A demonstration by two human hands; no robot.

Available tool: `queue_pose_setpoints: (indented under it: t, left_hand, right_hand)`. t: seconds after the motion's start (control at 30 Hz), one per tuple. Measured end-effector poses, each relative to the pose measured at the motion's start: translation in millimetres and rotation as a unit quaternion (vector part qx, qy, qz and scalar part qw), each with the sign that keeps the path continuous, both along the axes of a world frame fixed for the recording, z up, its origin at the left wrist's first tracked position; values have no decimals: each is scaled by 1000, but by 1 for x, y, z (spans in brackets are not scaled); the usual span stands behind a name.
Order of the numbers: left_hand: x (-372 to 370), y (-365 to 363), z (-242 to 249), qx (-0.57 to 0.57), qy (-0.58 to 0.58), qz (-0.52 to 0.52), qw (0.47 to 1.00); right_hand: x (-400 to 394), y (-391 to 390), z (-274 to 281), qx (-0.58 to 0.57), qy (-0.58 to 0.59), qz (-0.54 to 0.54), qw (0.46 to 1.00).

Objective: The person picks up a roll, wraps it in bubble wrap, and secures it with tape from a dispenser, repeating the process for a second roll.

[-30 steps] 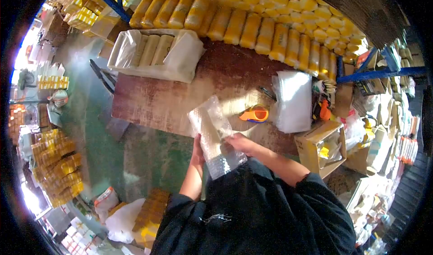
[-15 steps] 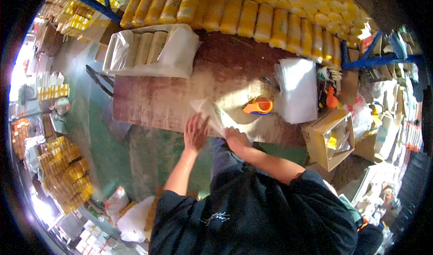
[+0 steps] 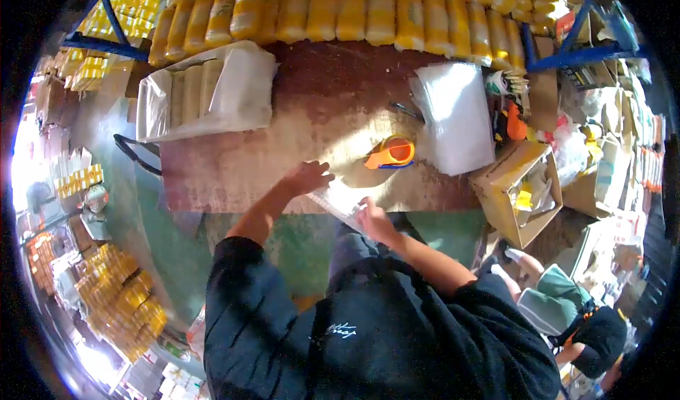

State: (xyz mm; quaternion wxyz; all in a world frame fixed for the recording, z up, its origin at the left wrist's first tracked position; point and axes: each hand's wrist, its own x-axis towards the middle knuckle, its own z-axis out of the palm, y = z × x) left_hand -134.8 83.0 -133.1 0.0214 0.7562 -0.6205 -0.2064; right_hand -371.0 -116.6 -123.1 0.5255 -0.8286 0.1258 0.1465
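A thin, whitish see-through plastic bag (image 3: 338, 200) stretches at a slant over the table's near edge, between my two hands. My left hand (image 3: 309, 178) is at its upper left end, fingers bent round the plastic; the exact grip is partly hidden. At the lower right end, my right hand (image 3: 375, 221) pinches the bag's edge. Just beyond the hands, an orange tape dispenser (image 3: 392, 153) lies on the wooden table (image 3: 234, 180). To its right is a stack of clear plastic sheets or bags (image 3: 457, 120), with a dark pen-like item (image 3: 406, 110) beside it.
A white-lined box (image 3: 244, 95) with brown rolls stands at the table's left. Yellow wrapped packages (image 3: 322, 10) line the back. An open cardboard box (image 3: 517, 195) sits at the right corner. A person (image 3: 567, 308) is low at the right, behind me.
My left hand has gone from lying spread on the bag to bending round its upper end. The bag now slants between both hands. My view has shifted, and a person shows at right.
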Motion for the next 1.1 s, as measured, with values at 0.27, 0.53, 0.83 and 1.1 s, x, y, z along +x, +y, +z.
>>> queue_pose_setpoints:
  t: [0.27, 0.53, 0.83, 1.1]
  left_hand:
    - [19, 11, -37, -99, 15, -42, 994]
    - [33, -14, -21, -118, 37, 227, 966]
    - [-156, -20, -8, -144, 60, 793, 589]
    - [-121, -93, 13, -132, 129, 821, 540]
  right_hand:
    - [26, -33, 22, -334, -93, 65, 936]
    - [46, -3, -18, -2, 32, 20, 999]
    - [63, -16, -14, 16, 180, 55, 982]
    - [42, 20, -5, -123, 25, -19, 992]
